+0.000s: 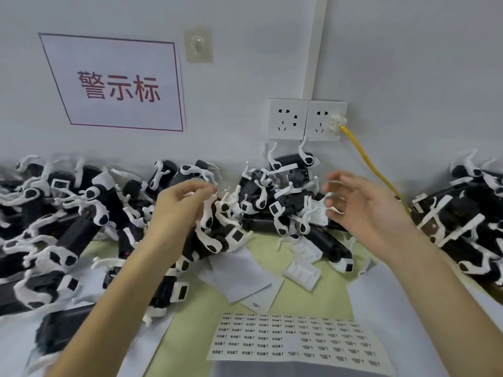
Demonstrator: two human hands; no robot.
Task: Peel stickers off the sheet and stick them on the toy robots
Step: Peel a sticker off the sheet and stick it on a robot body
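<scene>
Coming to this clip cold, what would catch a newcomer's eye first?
Heaps of black-and-white toy robots crowd the table along the wall, left to right. Above them on the left hangs a white sign with large red characters. Both hands are raised mid-frame, the left hand seemingly gripping one robot, the right hand open, with the sticker sheet lying nearest the camera.

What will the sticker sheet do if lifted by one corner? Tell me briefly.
The sticker sheet looks thin and lies flat on the table, so it will probably droop and bend, not stay stiff. It is likely very light and may slide when pushed. Gaps in its rows suggest labels peel away easily.
</scene>
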